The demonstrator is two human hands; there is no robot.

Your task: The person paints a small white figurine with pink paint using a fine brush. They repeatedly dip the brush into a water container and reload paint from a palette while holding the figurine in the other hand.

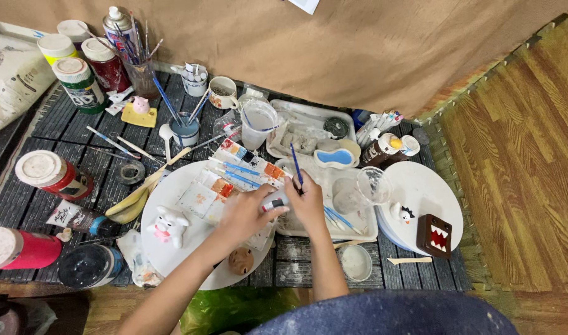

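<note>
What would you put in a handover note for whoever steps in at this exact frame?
Left hand: closed on a small paint tube, held over the white round board.
Right hand: grip on a blue-handled brush, fingers at the tube's end.
Paint palette lies just beyond the hands; white animal figurine and small brown ball sit on the board.
Done: figurine shows pink and red detail.
Left: whether paint has come out of the tube cannot be told.
</note>
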